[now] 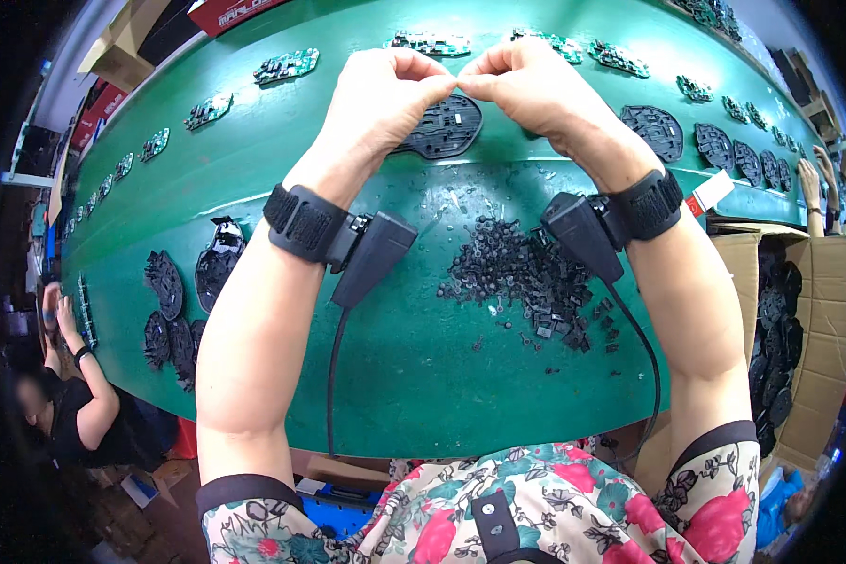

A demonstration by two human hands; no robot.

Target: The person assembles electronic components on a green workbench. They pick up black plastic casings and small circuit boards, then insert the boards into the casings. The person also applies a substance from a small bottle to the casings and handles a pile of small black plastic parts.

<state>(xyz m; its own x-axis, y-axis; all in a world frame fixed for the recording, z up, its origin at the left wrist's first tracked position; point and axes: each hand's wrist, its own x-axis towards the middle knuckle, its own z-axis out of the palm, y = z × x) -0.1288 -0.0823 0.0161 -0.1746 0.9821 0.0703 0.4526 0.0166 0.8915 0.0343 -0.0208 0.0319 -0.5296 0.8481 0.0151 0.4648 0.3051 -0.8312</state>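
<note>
My left hand point(385, 94) and my right hand point(526, 89) meet fingertip to fingertip above a black plastic shell point(442, 130) lying on the green belt point(254, 160). The fingers of both hands are pinched together at the meeting point; whatever small part sits between them is too small to make out. Both wrists wear black straps with a cabled black device. A heap of small black parts point(522, 273) lies on the belt just nearer to me, below my right wrist.
Green circuit boards point(287, 66) run along the belt's far side, black shells point(653, 130) along its right. More shells point(174, 301) lie at the left. A cardboard box point(818, 320) of shells stands right. Another person point(75, 395) works at the left; other hands point(808, 183) far right.
</note>
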